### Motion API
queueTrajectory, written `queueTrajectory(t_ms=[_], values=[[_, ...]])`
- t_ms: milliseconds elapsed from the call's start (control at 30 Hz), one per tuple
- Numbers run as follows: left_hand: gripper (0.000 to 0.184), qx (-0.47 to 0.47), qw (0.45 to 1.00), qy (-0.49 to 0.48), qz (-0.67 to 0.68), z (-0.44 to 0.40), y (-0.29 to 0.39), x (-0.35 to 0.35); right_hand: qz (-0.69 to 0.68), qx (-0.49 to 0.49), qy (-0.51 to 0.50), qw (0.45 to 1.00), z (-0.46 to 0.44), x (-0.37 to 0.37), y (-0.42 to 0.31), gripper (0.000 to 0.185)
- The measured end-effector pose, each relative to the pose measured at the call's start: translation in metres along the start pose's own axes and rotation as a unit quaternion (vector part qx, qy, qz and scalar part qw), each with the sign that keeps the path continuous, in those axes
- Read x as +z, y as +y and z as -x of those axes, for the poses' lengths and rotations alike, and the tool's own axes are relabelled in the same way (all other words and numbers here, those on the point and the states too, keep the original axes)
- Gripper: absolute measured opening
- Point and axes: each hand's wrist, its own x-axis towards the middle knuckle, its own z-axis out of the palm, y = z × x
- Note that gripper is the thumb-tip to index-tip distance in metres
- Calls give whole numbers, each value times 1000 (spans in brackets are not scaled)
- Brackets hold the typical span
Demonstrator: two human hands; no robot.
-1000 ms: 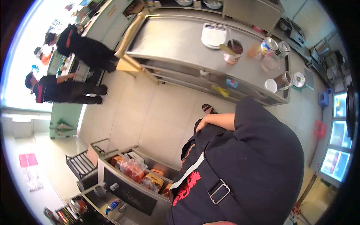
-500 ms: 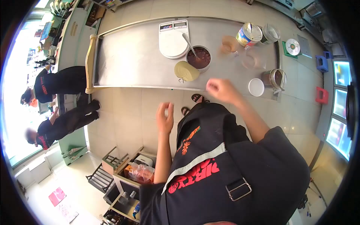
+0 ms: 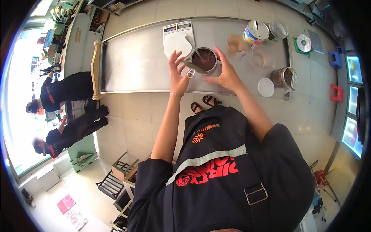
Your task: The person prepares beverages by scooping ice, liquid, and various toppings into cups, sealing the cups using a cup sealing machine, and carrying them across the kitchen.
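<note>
An opened tin can (image 3: 211, 70) of dark reddish-brown beans in syrup stands on the steel table, a metal spoon (image 3: 191, 44) leaning in it. Its lid (image 3: 196, 67), with a pull ring, tilts up beside the left of the rim, nearly edge-on. My left hand (image 3: 178, 77) is beside the lid, fingers apart and curved; whether it touches the lid is hard to tell. Around the can's right side my right hand (image 3: 227, 77) is spread, index finger by the rim and thumb near the front, with a gap before the palm.
A white digital scale (image 3: 176, 43) sits behind the can. To the right are a labelled tin (image 3: 255, 32), plastic cups (image 3: 235, 43), a glass jar (image 3: 279, 30), a jar with dark contents (image 3: 284, 78) and a white lid (image 3: 265, 87). Two people stand at the left counter (image 3: 80, 38).
Both my hands have moved forward from the table's near edge to either side of the can. The can's lid has tipped from lying nearly flat to standing up.
</note>
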Motion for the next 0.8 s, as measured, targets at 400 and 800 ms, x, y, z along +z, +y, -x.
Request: queueTrajectory(t_ms=[400,800], values=[[97,-116,993,3,-25,-24,1,35,-175,118,66,975,-17,5,2,83],[57,-94,980,174,36,48,5,-21,125,-109,178,970,-34,-5,-37,44]])
